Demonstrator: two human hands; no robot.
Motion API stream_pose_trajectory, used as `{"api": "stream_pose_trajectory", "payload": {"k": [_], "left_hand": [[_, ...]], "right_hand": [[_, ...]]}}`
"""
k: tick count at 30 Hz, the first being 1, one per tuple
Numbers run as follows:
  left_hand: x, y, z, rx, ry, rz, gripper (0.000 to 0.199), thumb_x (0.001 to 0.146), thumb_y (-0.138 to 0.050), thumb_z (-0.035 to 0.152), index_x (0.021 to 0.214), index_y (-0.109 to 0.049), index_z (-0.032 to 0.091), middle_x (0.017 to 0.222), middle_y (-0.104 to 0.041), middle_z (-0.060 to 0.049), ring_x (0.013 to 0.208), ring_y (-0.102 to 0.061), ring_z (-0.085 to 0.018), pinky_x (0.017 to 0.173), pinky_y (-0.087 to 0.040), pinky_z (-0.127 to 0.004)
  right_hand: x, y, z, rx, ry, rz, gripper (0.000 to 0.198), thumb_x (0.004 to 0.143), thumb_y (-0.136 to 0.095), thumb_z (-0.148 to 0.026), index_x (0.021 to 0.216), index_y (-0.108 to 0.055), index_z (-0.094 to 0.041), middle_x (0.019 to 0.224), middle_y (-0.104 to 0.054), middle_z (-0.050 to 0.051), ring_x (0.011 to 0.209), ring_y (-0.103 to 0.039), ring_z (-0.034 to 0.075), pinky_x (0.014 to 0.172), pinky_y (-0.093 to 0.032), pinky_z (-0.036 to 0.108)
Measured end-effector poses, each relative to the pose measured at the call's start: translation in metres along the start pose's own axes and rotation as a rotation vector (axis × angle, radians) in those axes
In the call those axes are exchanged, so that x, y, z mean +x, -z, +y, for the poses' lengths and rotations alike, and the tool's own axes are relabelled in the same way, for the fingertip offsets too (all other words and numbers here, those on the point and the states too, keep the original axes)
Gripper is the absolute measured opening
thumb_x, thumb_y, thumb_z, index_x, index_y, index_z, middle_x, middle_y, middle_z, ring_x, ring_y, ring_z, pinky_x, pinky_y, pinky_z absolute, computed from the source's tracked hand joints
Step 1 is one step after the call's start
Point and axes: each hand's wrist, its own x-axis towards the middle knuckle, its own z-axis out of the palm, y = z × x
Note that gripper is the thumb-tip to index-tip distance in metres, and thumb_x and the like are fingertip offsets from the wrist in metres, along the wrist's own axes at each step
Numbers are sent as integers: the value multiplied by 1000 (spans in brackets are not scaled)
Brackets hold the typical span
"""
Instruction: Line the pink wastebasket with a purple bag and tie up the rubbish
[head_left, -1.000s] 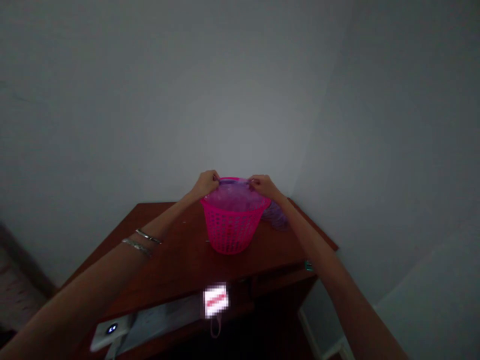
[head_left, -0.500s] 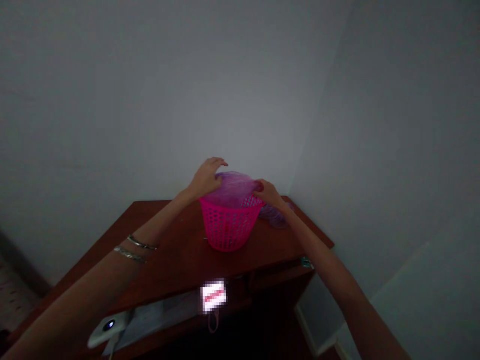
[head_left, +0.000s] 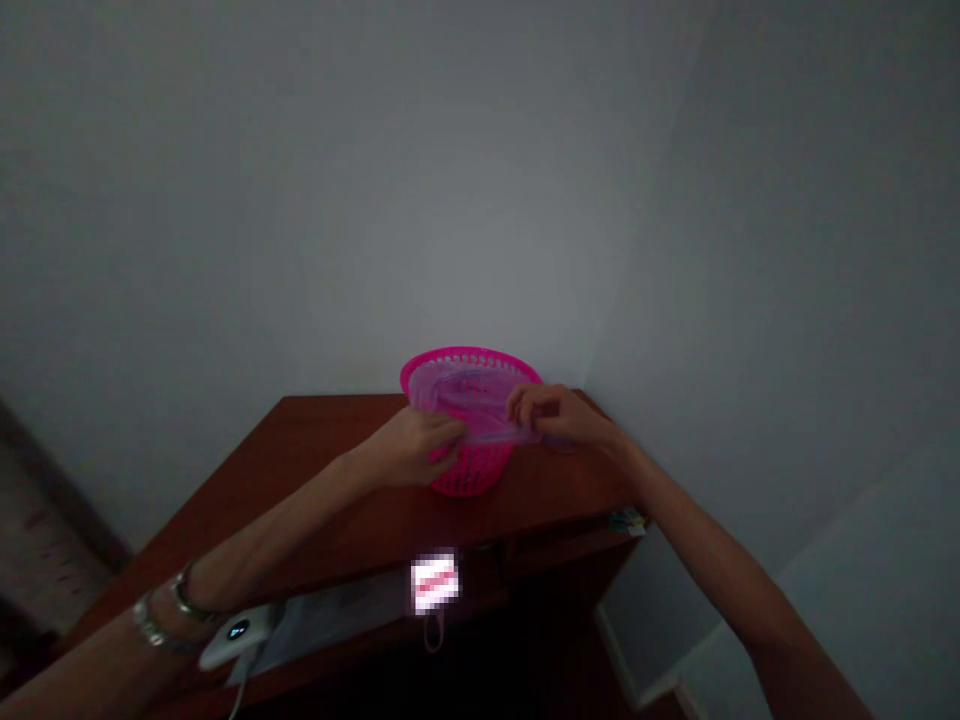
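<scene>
A bright pink perforated basket stands near the back right corner of a dark wooden table. A thin translucent purple bag lies over its mouth and hangs over its near rim. My left hand grips the bag's edge at the near left of the basket. At the near right, my right hand pinches the same edge. Both hands are at the front of the basket, pulling the film toward me. My left wrist wears two metal bangles.
The table stands in a dim room corner with grey walls behind and to the right. A white device with a small blue light and a flat grey slab lie on a lower shelf at the front. A small item lies at the table's right edge.
Both hands have come from the basket's far rim to its near rim, drawing the purple bag forward over the opening. The view has shifted slightly lower and closer.
</scene>
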Motion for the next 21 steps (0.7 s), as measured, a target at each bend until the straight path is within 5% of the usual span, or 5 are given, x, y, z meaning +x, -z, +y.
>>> {"api": "stream_pose_trajectory", "payload": {"k": [5, 10, 16, 21], "left_hand": [[-35, -22, -10, 100, 89, -200, 26, 97, -48, 32, 89, -68, 18, 86, -73, -12, 78, -70, -24, 71, -52, -34], [-35, -16, -17, 321, 597, -259, 35, 102, -37, 32, 105, -69, 16, 104, -75, -19, 95, -74, -33, 77, -56, -40], [-28, 13, -40, 360, 957, -137, 33, 98, -43, 24, 116, -67, 9, 107, -74, -27, 103, -73, -42, 86, -57, -51], [-17, 31, -100, -32, 1029, 79, 41, 94, -48, 22, 130, -63, 9, 89, -76, -17, 79, -76, -28, 75, -60, -37]], "right_hand": [[-40, -29, 23, -534, -260, -161, 32, 77, -55, -8, 105, -68, -17, 102, -74, 8, 89, -68, 19, 79, -51, 29], [-59, -41, 36, -931, -526, -219, 67, 88, -59, -31, 152, -48, -14, 131, -69, 22, 104, -74, 35, 84, -57, 42], [-56, -31, 38, -1045, -728, -2, 75, 93, -48, -24, 164, -28, -13, 132, -68, 26, 105, -75, 38, 87, -57, 47], [-46, -10, 57, -945, -826, 256, 68, 100, -40, -23, 165, -24, -7, 122, -72, 25, 109, -74, 33, 95, -54, 42]]}}
